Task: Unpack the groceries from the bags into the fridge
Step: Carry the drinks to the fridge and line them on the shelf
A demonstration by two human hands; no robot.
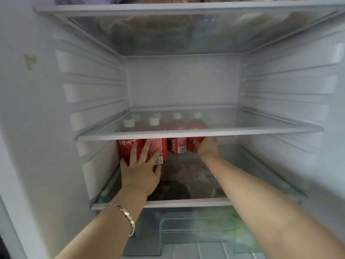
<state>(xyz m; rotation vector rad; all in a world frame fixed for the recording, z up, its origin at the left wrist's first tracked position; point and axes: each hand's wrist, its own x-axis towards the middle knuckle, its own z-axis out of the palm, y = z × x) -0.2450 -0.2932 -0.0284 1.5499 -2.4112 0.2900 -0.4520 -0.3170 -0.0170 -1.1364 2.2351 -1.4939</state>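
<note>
White fridge (183, 81) walls with ribbed shelf slots filled the view, and a bare glass middle shelf (261, 129) crossed them at mid-height. Below it, on the lower glass shelf (252, 165), stood a cluster of red juice bottles (177, 144) with white caps, their tops seen through the glass above. One label read "JUICE" running vertically beside a barcode; the leftmost bottle carried white Chinese characters, too blurred to read fully. The left hand (140, 171), a silver bracelet (125, 215) on its wrist, lay spread with fingers fanned flat against the two left bottles. The right hand (207, 146) curled around the rightmost bottle (194, 143), thumb on its front; the other fingers were hidden behind it. Through the top shelf (186, 8) showed dim wrapped goods, and a pale green crisper cover (197, 227) sat at the bottom.
</note>
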